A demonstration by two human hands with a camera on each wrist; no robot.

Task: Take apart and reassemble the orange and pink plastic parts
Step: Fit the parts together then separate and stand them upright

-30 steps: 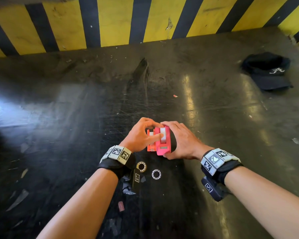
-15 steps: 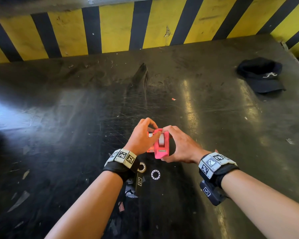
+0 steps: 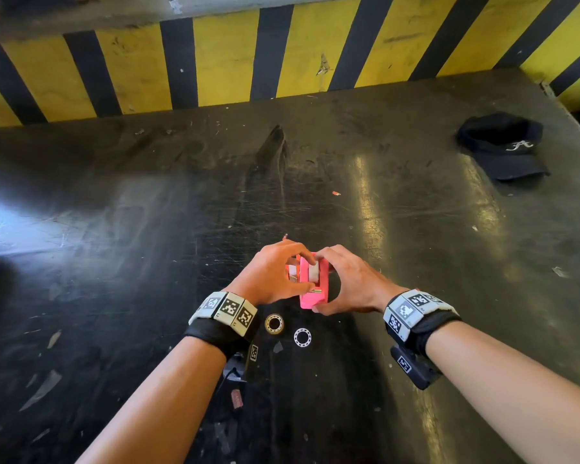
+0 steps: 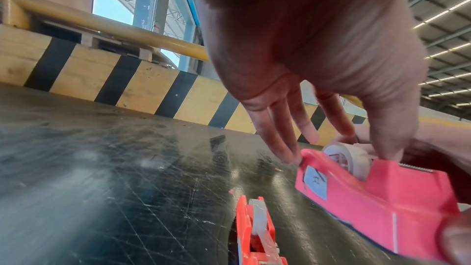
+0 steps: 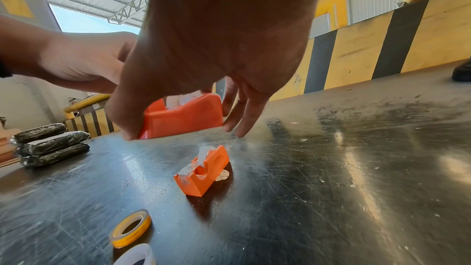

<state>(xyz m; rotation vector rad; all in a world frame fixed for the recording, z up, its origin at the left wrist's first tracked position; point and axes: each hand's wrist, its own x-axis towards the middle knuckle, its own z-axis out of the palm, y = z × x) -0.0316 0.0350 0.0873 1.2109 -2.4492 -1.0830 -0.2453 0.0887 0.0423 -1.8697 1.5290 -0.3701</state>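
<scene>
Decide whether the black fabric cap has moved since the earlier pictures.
No. The black fabric cap lies at the same spot near the table's far right corner.

Both bare forearms reach forward and meet in the middle, each wrist wearing a marker band. The left hand [image 3: 268, 276] and the right hand [image 3: 352, 283] face each other, raised off the surface, thumbs nearest the body, fingers curled in a shared grip on a pink holder [image 3: 312, 289].
</scene>
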